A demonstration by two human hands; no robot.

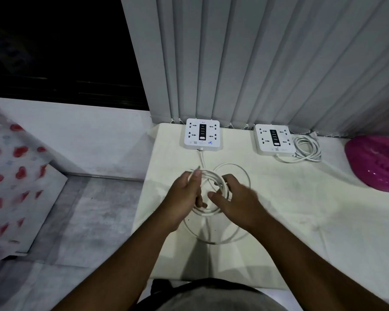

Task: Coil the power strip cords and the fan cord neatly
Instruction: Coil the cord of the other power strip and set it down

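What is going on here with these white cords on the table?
A person is coiling the white cord of the power strip in front of them: the left hand and right hand both hold the loops, with wider loops loose around them. The other cord, of the second power strip, lies already coiled beside it.

Two power strips: left strip (202, 134), right strip (275, 139); two white cords: loose cord (203, 159), coiled cord (312, 144); two hands: left hand (184, 194), right hand (237, 199); one pink object (375, 162)
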